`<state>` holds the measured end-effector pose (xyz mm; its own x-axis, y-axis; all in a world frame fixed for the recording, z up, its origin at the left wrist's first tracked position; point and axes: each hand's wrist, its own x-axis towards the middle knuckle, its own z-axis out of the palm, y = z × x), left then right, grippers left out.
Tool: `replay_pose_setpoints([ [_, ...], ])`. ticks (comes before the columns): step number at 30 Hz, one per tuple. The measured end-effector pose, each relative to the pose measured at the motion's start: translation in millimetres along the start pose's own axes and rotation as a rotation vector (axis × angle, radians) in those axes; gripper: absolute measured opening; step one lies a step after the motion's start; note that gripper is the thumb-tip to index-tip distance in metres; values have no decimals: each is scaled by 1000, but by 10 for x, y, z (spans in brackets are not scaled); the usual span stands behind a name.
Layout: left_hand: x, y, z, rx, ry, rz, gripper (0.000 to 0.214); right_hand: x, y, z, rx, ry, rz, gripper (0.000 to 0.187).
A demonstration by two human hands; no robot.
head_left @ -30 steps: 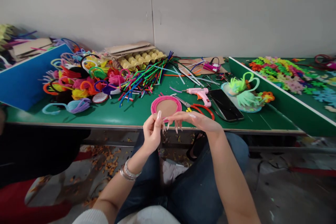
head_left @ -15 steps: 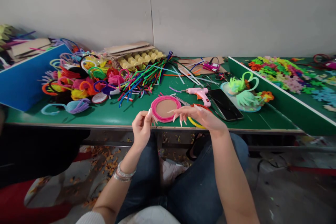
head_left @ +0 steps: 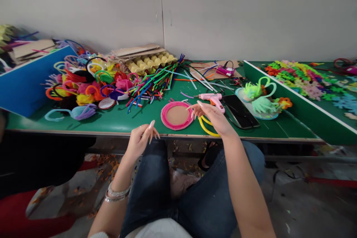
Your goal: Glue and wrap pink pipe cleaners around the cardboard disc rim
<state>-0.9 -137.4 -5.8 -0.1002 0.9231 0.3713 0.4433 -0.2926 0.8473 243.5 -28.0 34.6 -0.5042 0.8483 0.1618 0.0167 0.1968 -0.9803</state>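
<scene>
A round cardboard disc (head_left: 177, 115) lies on the green table near its front edge, ringed with pink pipe cleaner (head_left: 167, 122). My left hand (head_left: 142, 137) is off the table edge, left of and below the disc, fingers loosely bent and apart, holding nothing visible. My right hand (head_left: 213, 117) hovers palm down at the disc's right side, fingers spread, fingertips close to the pink rim. Beneath it shows a yellow looped handle (head_left: 206, 128), partly hidden by the hand. A pink glue gun (head_left: 213, 98) lies just beyond the right hand.
Right of the glue gun are a black phone (head_left: 241, 112) and green pipe-cleaner figures (head_left: 262, 100). Bundled pipe cleaners (head_left: 158, 81), a yellow egg tray (head_left: 150, 62) and a colourful fuzzy pile (head_left: 89, 81) lie back left. A blue divider (head_left: 36, 81) and a green divider (head_left: 301, 104) flank the table.
My left hand has let go of the disc's left rim and moved down and left. My right hand has shifted slightly up and right. The disc lies nearly where it was.
</scene>
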Motion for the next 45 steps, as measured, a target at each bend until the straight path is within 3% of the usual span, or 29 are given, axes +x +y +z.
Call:
replay_pose_setpoints([
  [4,16,40,-6,36,-109,187,21,-14,-12,6,5,-30,-1,43],
  [8,33,15,1,103,-151,271,18,-33,-41,19,22,-41,2,41],
  [14,80,-95,71,178,-22,249,27,-34,-55,17,25,-71,14,40],
  [22,110,-58,141,70,-78,204,19,-19,63,93,-100,-102,-25,34],
  [28,107,6,249,45,-144,213,20,-76,2,307,-223,-339,-52,65],
  [34,112,11,267,101,-133,207,21,-60,74,382,-321,-231,-20,24],
  [37,136,-33,194,107,-41,185,21,-52,95,310,-324,-174,-37,13],
  [43,285,-214,-66,36,411,2,26,-95,22,116,-196,-179,24,18],
  [45,363,-245,-96,73,401,-51,28,-113,-17,77,-184,-213,44,25],
])
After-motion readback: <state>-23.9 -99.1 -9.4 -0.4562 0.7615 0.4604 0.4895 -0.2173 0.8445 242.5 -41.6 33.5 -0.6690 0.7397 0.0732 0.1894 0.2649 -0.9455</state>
